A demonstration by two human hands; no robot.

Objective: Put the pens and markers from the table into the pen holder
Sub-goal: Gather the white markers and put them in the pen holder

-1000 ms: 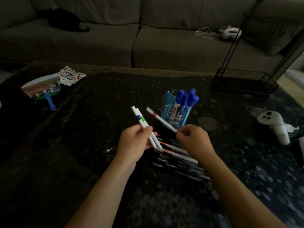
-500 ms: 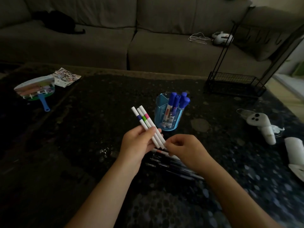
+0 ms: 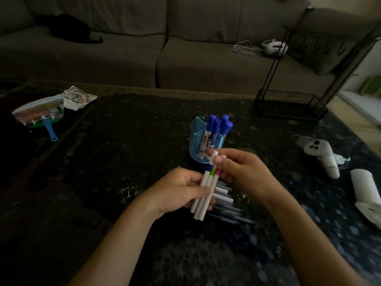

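Note:
Three thin white markers (image 3: 206,188) with blue, green and pink bands are bundled upright in my left hand (image 3: 179,190), which grips their lower half. My right hand (image 3: 243,172) pinches the top ends of the same bundle with thumb and fingers. Just behind the hands stands the translucent blue pen holder (image 3: 198,139), with several blue-capped markers (image 3: 218,126) upright in it. Under my hands more pens and markers (image 3: 226,205) lie in a loose pile on the dark table, partly hidden.
A hand fan with a blue handle (image 3: 41,114) and a printed packet (image 3: 79,98) lie at the table's far left. A black wire rack (image 3: 288,104) stands at the back right. White plush items (image 3: 323,157) and paper rolls (image 3: 365,188) lie right. A sofa runs behind.
The pink-banded marker from my right hand joined the two in my left. My left hand swung the bundle upright, and my right hand rose to pinch its top ends.

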